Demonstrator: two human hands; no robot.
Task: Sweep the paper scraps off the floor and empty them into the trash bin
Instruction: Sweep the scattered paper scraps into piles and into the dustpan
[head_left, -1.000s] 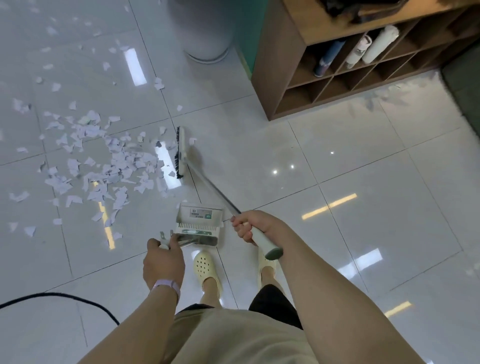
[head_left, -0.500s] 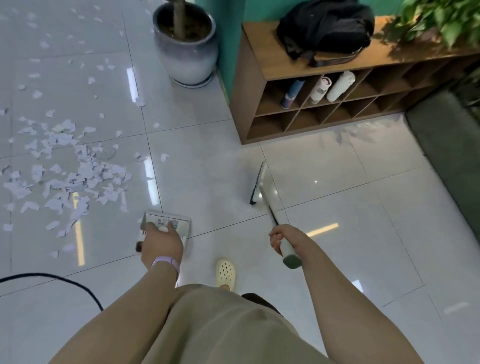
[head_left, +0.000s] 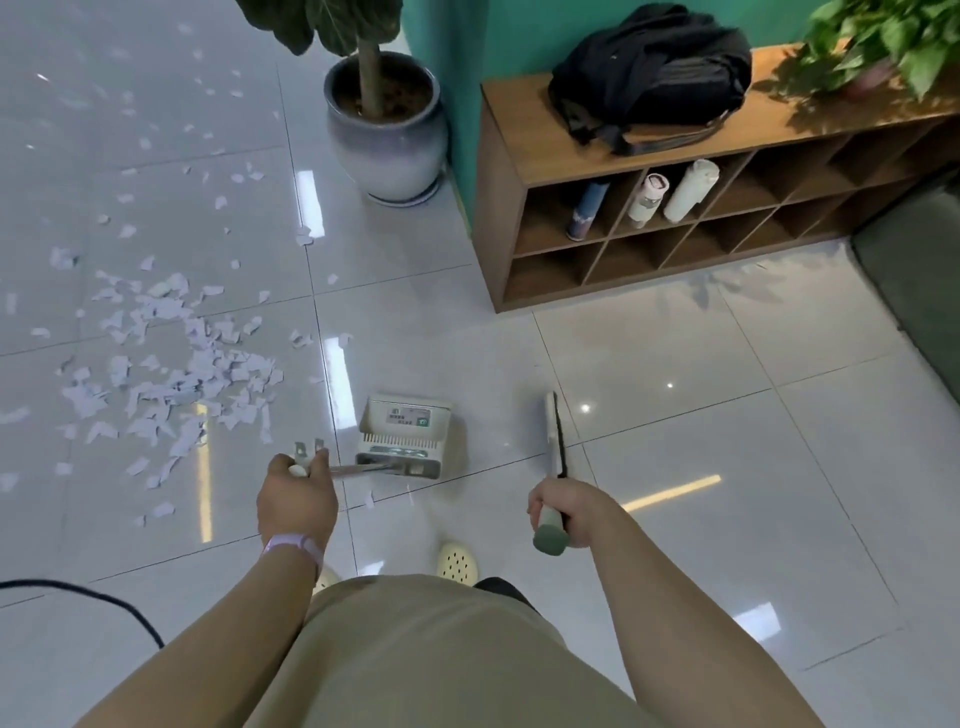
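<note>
White paper scraps (head_left: 171, 374) lie in a loose heap on the glossy tile floor at the left, with strays scattered farther back. My left hand (head_left: 297, 499) grips the top of the dustpan handle; the white dustpan (head_left: 402, 436) sits in front of me, to the right of the heap. My right hand (head_left: 563, 512) grips the pale green end of the broom handle. The broom head (head_left: 554, 434) is off to the right of the dustpan, away from the scraps. No trash bin shows in this view.
A large potted plant (head_left: 387, 140) stands at the back. A wooden cubby shelf (head_left: 675, 208) with bottles and a black backpack (head_left: 649, 73) is at the right. A black cable (head_left: 104, 605) runs across the floor at lower left. My feet wear yellow clogs (head_left: 457, 561).
The broom head swung from beside the scrap heap over to the right of the dustpan. The view lifted and turned right, and the dustpan now sits farther from the heap.
</note>
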